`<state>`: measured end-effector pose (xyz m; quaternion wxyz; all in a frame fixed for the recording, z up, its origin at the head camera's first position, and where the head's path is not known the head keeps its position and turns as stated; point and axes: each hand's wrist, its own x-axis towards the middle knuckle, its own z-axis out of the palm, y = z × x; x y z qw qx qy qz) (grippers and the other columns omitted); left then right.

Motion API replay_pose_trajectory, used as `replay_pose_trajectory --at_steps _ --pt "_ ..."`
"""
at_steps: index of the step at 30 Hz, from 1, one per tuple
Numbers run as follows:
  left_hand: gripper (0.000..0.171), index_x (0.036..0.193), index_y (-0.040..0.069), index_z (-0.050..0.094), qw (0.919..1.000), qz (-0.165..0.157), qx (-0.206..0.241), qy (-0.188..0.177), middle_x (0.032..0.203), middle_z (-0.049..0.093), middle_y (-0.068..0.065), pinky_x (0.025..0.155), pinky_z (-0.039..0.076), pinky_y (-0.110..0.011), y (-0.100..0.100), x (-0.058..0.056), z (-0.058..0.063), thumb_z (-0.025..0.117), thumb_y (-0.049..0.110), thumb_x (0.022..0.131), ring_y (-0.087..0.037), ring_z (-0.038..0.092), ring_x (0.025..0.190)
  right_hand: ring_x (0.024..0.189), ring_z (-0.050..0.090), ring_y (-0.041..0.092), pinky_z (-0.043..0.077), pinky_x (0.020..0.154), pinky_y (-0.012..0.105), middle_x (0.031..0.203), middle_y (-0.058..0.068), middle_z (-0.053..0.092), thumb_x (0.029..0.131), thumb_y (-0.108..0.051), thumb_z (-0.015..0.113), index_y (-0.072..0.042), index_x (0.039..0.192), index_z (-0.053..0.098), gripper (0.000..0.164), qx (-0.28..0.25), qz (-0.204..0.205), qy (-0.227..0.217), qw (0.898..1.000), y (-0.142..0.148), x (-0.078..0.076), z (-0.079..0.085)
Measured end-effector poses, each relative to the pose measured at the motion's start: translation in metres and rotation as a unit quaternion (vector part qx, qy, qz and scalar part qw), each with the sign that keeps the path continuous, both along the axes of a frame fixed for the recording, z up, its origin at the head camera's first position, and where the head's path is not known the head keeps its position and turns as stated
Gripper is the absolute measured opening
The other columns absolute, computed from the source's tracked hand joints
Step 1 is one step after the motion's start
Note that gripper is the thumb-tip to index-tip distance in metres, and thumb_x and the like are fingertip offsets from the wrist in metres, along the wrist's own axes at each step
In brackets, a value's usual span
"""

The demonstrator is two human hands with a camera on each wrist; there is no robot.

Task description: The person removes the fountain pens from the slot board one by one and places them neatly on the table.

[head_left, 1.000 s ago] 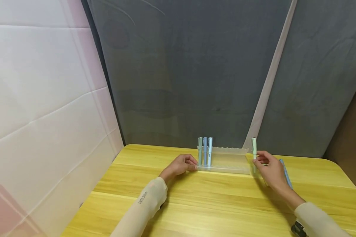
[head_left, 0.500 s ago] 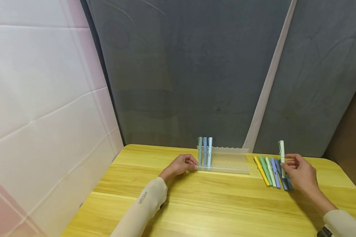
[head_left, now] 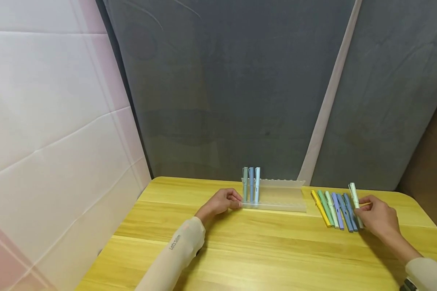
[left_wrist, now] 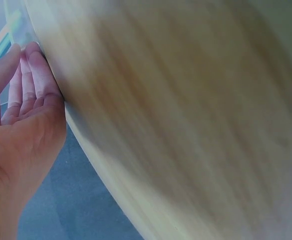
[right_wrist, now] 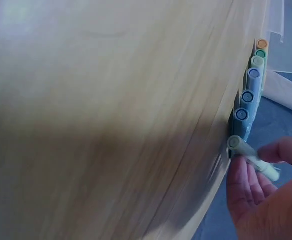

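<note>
My left hand [head_left: 223, 201] holds the left end of a clear plastic pen rack [head_left: 284, 196], thumb and fingers at its front corner; the left wrist view shows the hand [left_wrist: 31, 110] at the rack's edge. Upright in the rack's left end stand a grey-green pen [head_left: 245, 184], a blue pen [head_left: 251, 184] and a light blue pen [head_left: 257, 184]. At the right, my right hand [head_left: 378, 216] pinches a pale green pen [head_left: 354, 194], leaning, its lower end close to the table. The right wrist view shows this pen [right_wrist: 245, 150] between thumb and fingers.
Just left of the right hand, several capped pens lie side by side, from a yellow pen [head_left: 321, 209] to a dark blue pen [head_left: 349, 210]. The wooden table [head_left: 258, 250] ends at a grey curtain [head_left: 222, 101]. A white panel [head_left: 51, 101] stands at the left.
The right hand has carried the pale green pen rightward from beside the rack to the right end of the lying row and lowered it. The left hand stays at the rack.
</note>
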<state>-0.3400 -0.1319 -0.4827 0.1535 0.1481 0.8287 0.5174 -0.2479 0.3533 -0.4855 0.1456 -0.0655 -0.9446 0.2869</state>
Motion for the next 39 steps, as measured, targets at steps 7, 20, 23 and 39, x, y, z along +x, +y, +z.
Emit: replay_pose_trajectory --at_steps 7,20,23,39 --pt "0.017 0.111 -0.002 0.070 1.0000 0.003 -0.002 -0.002 0.092 0.073 -0.009 0.069 0.043 -0.026 0.000 0.000 0.001 0.075 0.007 0.097 -0.013 0.058 0.077 0.073 0.059 0.021 0.041 0.064 0.031 0.083 0.010 0.071 0.090 -0.021 0.071 0.007 0.103 0.068 0.030 0.012 0.011 -0.053 0.998 0.004 0.002 0.001" --pt "0.017 0.110 0.000 0.070 0.9999 0.006 -0.007 -0.009 0.091 0.072 -0.005 0.068 0.043 -0.026 0.000 0.001 0.001 0.076 0.009 0.097 -0.013 0.057 0.077 0.080 0.063 0.033 0.044 0.064 0.035 0.092 0.024 0.072 0.091 -0.018 0.069 0.012 0.103 0.069 0.032 0.028 0.034 -0.089 0.995 0.003 -0.001 0.004" --pt "0.018 0.111 -0.001 0.070 0.9999 0.006 -0.007 -0.006 0.092 0.073 -0.009 0.069 0.043 -0.026 0.000 0.001 0.002 0.076 0.009 0.097 -0.013 0.057 0.078 0.080 0.062 0.033 0.044 0.064 0.035 0.092 0.025 0.071 0.091 -0.017 0.069 0.012 0.104 0.068 0.033 0.027 0.034 -0.089 0.995 0.003 -0.001 0.004" --pt "0.016 0.111 0.000 0.071 1.0000 0.003 -0.001 -0.009 0.090 0.073 -0.005 0.072 0.047 -0.026 0.000 0.000 0.001 0.074 0.007 0.097 -0.012 0.060 0.078 0.097 0.064 0.047 0.050 0.072 0.055 0.115 0.033 0.067 0.101 -0.024 0.064 0.012 0.126 0.061 0.045 0.024 0.018 0.006 1.000 -0.021 -0.001 0.003"
